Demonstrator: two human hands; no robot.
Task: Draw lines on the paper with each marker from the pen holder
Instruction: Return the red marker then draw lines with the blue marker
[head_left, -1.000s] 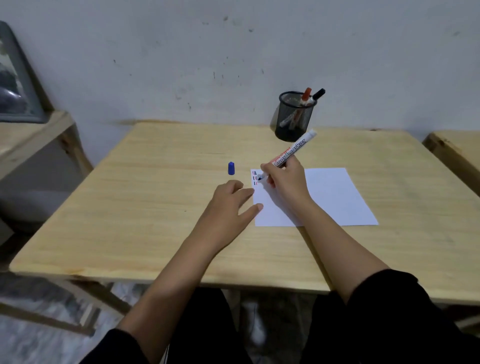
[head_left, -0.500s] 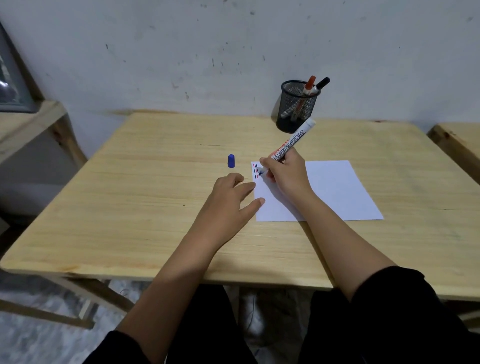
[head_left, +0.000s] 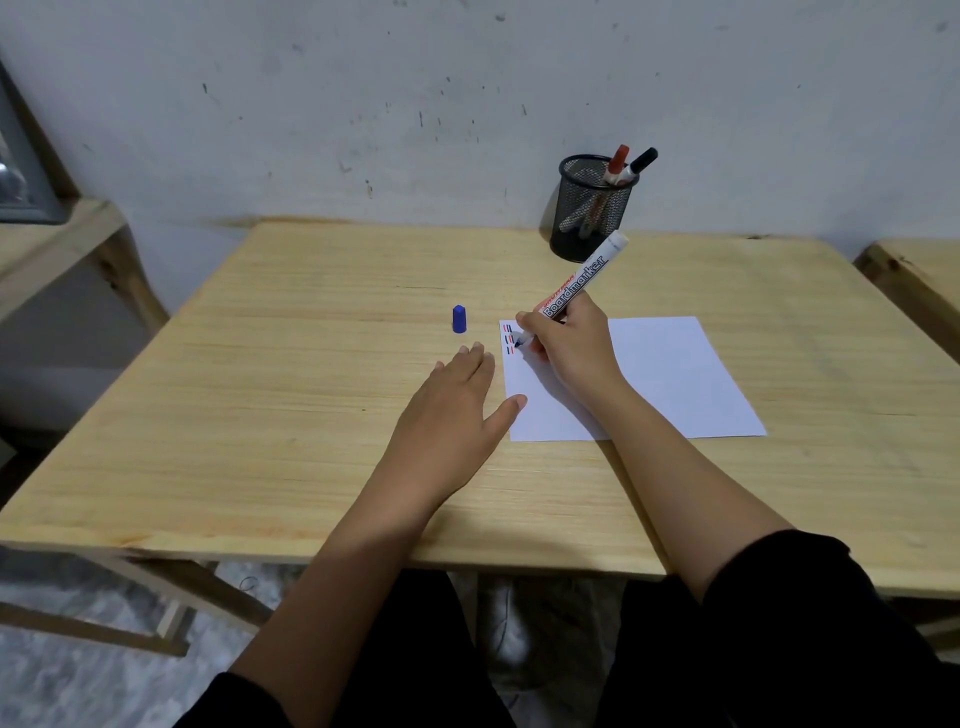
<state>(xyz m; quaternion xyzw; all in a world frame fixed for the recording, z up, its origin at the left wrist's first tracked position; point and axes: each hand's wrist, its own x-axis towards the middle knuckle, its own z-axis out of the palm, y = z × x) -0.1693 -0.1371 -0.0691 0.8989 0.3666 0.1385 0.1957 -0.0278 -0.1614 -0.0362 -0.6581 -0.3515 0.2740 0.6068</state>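
Observation:
A white paper sheet (head_left: 670, 374) lies on the wooden table (head_left: 291, 395). My right hand (head_left: 569, 345) grips a white board marker (head_left: 584, 278), tip down on the sheet's top left corner beside short red, blue and black lines (head_left: 509, 339). My left hand (head_left: 457, 402) rests flat on the table with fingers spread, its thumb touching the paper's left edge. A blue marker cap (head_left: 459, 318) stands on the table just beyond those fingers. The black mesh pen holder (head_left: 592, 208) at the back holds a red-capped marker (head_left: 617, 162) and a black-capped marker (head_left: 641, 160).
A grey wall rises right behind the table. Another wooden table's corner (head_left: 914, 280) shows at the right edge. A wooden shelf (head_left: 52, 244) with a framed dark object stands at the left. My dark-clothed legs are under the near table edge.
The marker tip has shifted slightly along the small lines at the paper's corner. My left hand has stayed flat at the paper's edge. The view tilted down a little.

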